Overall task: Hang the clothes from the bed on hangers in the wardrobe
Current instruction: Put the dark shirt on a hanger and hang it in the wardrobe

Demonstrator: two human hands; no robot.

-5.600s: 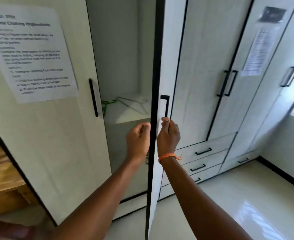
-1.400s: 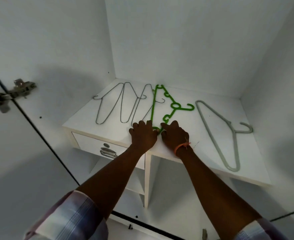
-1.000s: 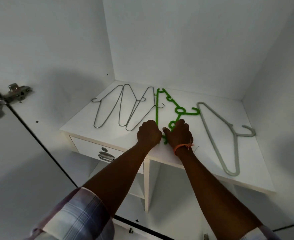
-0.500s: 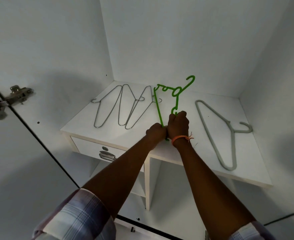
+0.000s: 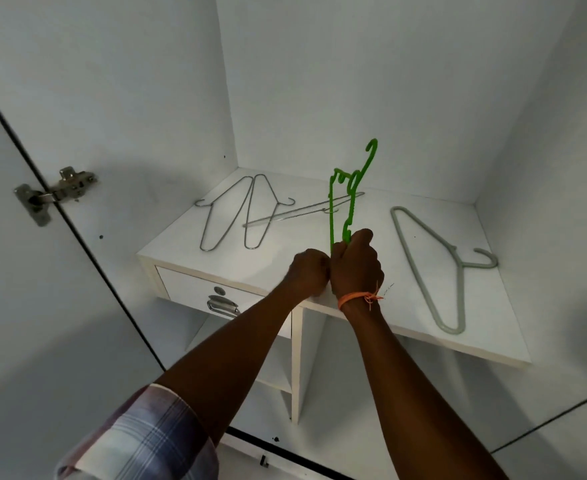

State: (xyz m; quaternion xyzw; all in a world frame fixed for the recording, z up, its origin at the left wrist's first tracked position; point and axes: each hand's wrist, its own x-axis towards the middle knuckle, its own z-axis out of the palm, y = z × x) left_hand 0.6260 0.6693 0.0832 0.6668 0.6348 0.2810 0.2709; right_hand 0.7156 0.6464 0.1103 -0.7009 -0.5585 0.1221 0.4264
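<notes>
A green plastic hanger (image 5: 349, 188) stands almost upright above the white wardrobe shelf (image 5: 406, 306), hook at the top. My right hand (image 5: 356, 263) grips its lower end. My left hand (image 5: 309, 271) is curled into a fist pressed against the right one, and the hanger's left bar runs down between the two hands. Several metal wire hangers (image 5: 229, 213) lie flat on the shelf's left part, one of them slanting across behind the green hanger. A grey plastic hanger (image 5: 430, 261) lies flat on the right. No clothes or bed are in view.
Below the shelf's left half is a small drawer with a metal pull (image 5: 221, 304), with open compartments and a vertical divider (image 5: 297, 362) under it. The wardrobe door with its hinge (image 5: 56, 194) stands open on the left. White walls enclose the shelf behind and on the right.
The wardrobe doors were opened. Both hands took the green hanger from the shelf and tipped it from lying flat to nearly upright. One wire hanger has shifted to lie slanted.
</notes>
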